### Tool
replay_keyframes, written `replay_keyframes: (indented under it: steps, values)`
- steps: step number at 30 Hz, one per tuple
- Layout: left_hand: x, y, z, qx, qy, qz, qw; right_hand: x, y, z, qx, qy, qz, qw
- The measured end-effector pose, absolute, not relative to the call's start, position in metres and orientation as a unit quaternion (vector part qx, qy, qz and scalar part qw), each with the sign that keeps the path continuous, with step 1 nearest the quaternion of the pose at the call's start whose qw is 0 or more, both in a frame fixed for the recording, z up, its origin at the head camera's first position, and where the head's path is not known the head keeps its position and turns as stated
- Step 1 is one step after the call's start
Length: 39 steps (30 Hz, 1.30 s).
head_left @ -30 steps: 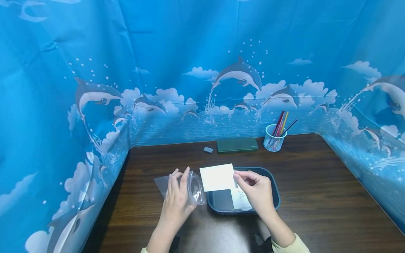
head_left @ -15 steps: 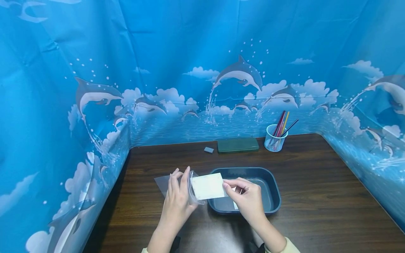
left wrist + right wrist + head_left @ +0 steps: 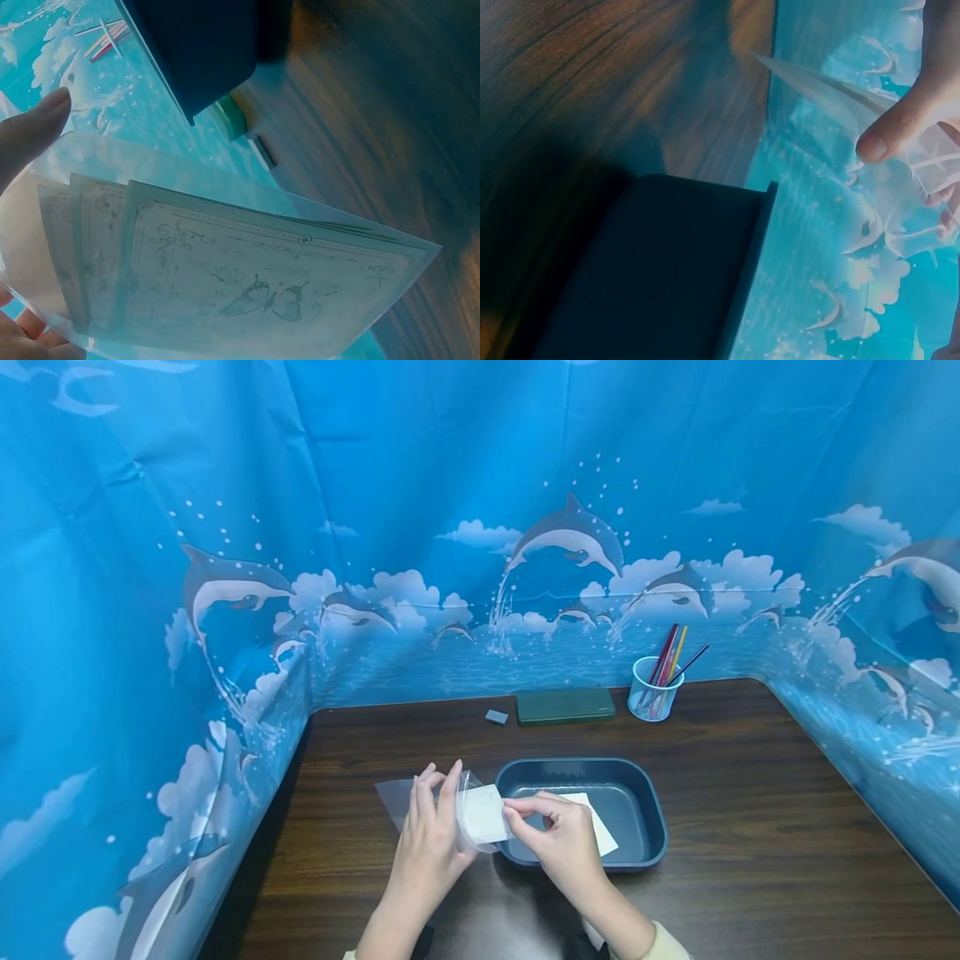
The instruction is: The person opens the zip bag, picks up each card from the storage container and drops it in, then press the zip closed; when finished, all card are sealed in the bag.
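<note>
My left hand (image 3: 429, 852) grips a clear plastic bag (image 3: 395, 799) above the table, its mouth facing right. Several printed cards (image 3: 262, 277) sit fanned inside it; the front one bears a butterfly and an ornate border. Between thumb and fingers, my right hand (image 3: 561, 843) pinches a white card (image 3: 483, 815) by its right edge. The card's left part overlaps the bag's mouth. Below the right hand is a dark rectangular tray (image 3: 654, 802), where a pale card (image 3: 602, 831) lies, partly covered by that hand.
Along the back of the brown table (image 3: 750, 793) are a small grey eraser-like block (image 3: 497, 717), a green case (image 3: 566, 706) and a light-blue mesh cup (image 3: 654, 697) of pencils. A blue dolphin-print curtain (image 3: 420, 485) encloses the table's back and sides.
My right hand has moved left and slightly down, bringing the white card from beside the bag to its mouth. The left hand holds the bag nearly in place.
</note>
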State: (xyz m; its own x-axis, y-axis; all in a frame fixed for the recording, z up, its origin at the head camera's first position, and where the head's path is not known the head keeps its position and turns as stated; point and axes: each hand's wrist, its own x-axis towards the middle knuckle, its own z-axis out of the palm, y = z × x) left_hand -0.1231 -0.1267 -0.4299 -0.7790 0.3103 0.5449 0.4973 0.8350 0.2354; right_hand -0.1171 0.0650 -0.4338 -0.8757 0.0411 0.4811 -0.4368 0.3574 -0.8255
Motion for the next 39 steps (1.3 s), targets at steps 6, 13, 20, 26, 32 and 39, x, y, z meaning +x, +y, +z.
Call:
replay_keyframes:
  steps: [6, 13, 20, 26, 32, 39]
  values:
    - [-0.122, -0.124, -0.431, -0.226, -0.924, -0.185, 0.249, -0.118, 0.059, -0.435, 0.125, -0.807, 0.546, 0.189]
    - [-0.122, -0.119, -0.434, -0.244, -0.917, -0.186, 0.256, -0.119, 0.056, -0.435, 0.129, -0.816, 0.540, 0.165]
    - [-0.121, -0.116, -0.437, -0.261, -0.911, -0.185, 0.259, -0.118, 0.052, -0.441, 0.143, -0.820, 0.530, 0.161]
    - [-0.118, -0.111, -0.439, -0.270, -0.912, -0.181, 0.251, -0.118, 0.049, -0.445, 0.159, -0.824, 0.520, 0.160]
    - [-0.119, -0.112, -0.440, -0.268, -0.915, -0.175, 0.245, -0.120, 0.055, -0.444, 0.153, -0.830, 0.520, 0.132]
    - [-0.124, -0.126, -0.437, -0.235, -0.929, -0.164, 0.235, -0.140, 0.093, -0.449, 0.080, -0.847, 0.501, 0.158]
